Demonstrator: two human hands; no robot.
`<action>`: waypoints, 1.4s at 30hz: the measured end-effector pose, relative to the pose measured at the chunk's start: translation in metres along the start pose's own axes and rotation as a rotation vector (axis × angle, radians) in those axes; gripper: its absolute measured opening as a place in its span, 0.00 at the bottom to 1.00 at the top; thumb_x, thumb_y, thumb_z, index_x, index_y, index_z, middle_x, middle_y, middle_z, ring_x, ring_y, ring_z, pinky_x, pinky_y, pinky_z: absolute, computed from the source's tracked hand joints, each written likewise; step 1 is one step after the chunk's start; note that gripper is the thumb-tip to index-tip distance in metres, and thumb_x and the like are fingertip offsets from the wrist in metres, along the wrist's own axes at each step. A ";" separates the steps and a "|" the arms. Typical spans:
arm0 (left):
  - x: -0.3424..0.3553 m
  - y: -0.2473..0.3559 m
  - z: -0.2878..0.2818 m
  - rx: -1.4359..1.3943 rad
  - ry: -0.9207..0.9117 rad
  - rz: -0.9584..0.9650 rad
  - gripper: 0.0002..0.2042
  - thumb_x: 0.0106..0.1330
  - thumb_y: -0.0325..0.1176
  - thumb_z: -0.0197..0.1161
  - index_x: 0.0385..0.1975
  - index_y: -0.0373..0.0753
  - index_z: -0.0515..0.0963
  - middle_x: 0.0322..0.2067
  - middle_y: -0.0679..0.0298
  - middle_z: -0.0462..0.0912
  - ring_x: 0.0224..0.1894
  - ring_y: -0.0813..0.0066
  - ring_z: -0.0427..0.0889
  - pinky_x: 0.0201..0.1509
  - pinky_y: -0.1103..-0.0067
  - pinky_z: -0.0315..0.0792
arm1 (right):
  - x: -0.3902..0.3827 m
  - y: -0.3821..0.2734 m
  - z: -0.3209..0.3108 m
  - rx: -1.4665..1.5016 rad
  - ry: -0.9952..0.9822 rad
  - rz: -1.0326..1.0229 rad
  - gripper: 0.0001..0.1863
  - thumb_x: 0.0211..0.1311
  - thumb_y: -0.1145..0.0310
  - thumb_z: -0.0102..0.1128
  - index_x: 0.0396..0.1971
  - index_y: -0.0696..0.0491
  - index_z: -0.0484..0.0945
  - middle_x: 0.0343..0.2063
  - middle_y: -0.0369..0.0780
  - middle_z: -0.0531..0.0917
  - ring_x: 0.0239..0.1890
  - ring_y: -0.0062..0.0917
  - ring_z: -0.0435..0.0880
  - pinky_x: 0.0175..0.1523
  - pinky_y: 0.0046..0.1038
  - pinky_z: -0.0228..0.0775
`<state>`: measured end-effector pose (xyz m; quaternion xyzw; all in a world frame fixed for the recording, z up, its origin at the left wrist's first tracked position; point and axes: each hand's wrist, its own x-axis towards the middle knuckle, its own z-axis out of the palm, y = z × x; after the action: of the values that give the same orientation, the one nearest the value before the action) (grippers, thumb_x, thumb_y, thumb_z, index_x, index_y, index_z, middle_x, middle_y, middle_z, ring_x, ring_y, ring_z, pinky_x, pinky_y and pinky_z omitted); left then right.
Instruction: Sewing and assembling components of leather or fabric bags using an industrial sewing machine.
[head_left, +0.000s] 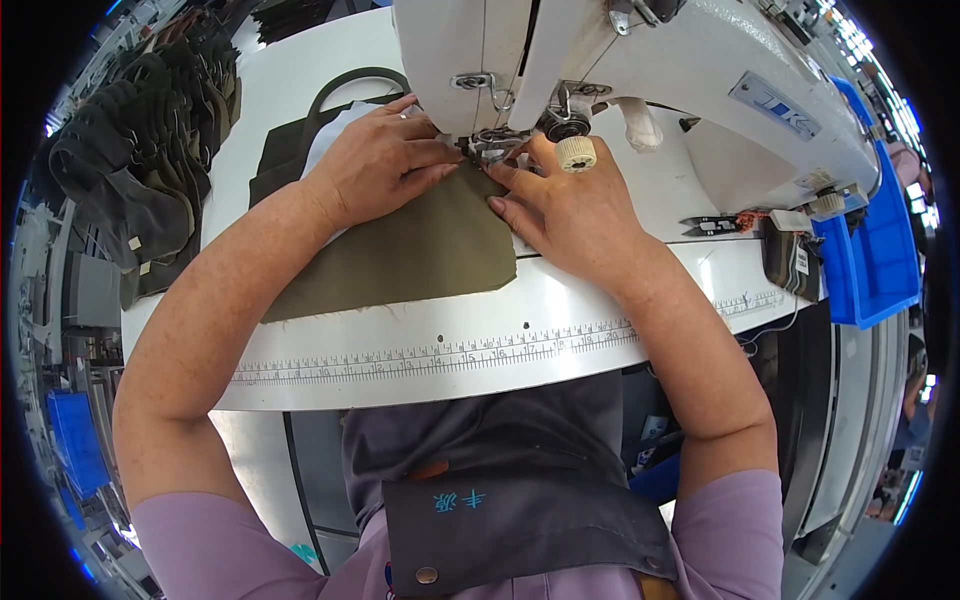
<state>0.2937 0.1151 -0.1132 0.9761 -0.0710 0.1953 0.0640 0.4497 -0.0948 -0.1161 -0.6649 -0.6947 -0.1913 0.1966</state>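
An olive-green fabric piece (400, 250) lies on the white sewing machine table, its upper edge at the presser foot (492, 147) of a sewing machine (660, 70). My left hand (380, 165) is closed at the fabric's upper edge, thumb and fingers together just left of the foot. Closed at the edge right of the foot is my right hand (575, 200); its index fingertip is partly hidden behind the machine parts. Under and beside my left hand show a pale cloth layer (338, 132), darker fabric and a dark curved strap (345, 78).
A heap of dark fabric pieces (140, 150) rises at the far left. Thread snips (710, 226) lie on the right, near a dark pouch-like object (790, 255) and a blue bin (870, 260). A printed ruler scale (440, 358) runs along the table's front edge.
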 end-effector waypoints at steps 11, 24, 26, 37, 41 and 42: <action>0.007 -0.030 -0.003 0.368 0.060 0.250 0.10 0.69 0.43 0.59 0.40 0.51 0.86 0.52 0.70 0.80 0.61 0.72 0.74 0.74 0.67 0.63 | -0.002 0.002 0.000 0.119 -0.013 0.017 0.15 0.57 0.60 0.68 0.44 0.48 0.87 0.34 0.37 0.81 0.43 0.32 0.77 0.47 0.36 0.68; -0.014 0.061 0.010 -0.257 0.198 -0.332 0.14 0.61 0.32 0.70 0.45 0.35 0.84 0.53 0.56 0.78 0.57 0.54 0.77 0.66 0.61 0.67 | -0.002 0.007 0.000 0.250 -0.037 0.027 0.13 0.56 0.64 0.68 0.42 0.49 0.87 0.35 0.38 0.83 0.43 0.34 0.77 0.47 0.37 0.68; -0.019 0.031 -0.001 -0.457 0.009 -0.242 0.14 0.62 0.34 0.69 0.46 0.38 0.84 0.54 0.58 0.79 0.59 0.56 0.77 0.74 0.55 0.58 | -0.003 0.005 -0.001 0.277 -0.048 0.039 0.13 0.57 0.64 0.68 0.42 0.49 0.87 0.35 0.38 0.83 0.42 0.34 0.77 0.47 0.37 0.67; -0.018 0.057 0.017 -0.052 0.119 -0.189 0.15 0.57 0.24 0.62 0.45 0.35 0.84 0.51 0.65 0.83 0.53 0.67 0.82 0.59 0.72 0.77 | -0.005 0.002 -0.001 0.299 -0.097 0.080 0.14 0.59 0.61 0.68 0.44 0.47 0.88 0.39 0.36 0.85 0.43 0.35 0.76 0.48 0.37 0.66; -0.017 0.032 0.007 -0.133 0.081 -0.117 0.14 0.59 0.21 0.60 0.44 0.36 0.85 0.48 0.62 0.85 0.49 0.63 0.85 0.52 0.72 0.81 | -0.004 -0.002 -0.004 0.266 -0.126 0.068 0.15 0.59 0.60 0.68 0.45 0.47 0.88 0.40 0.37 0.85 0.44 0.35 0.77 0.48 0.37 0.66; -0.016 0.029 0.006 -0.199 0.084 -0.099 0.14 0.59 0.18 0.60 0.43 0.35 0.85 0.47 0.59 0.86 0.47 0.59 0.86 0.51 0.70 0.82 | -0.004 -0.003 -0.004 0.248 -0.120 0.057 0.15 0.59 0.59 0.68 0.45 0.47 0.87 0.40 0.37 0.85 0.44 0.34 0.77 0.49 0.36 0.66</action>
<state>0.2766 0.0880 -0.1221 0.9581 -0.0391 0.2247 0.1731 0.4473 -0.1003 -0.1153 -0.6652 -0.7044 -0.0583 0.2406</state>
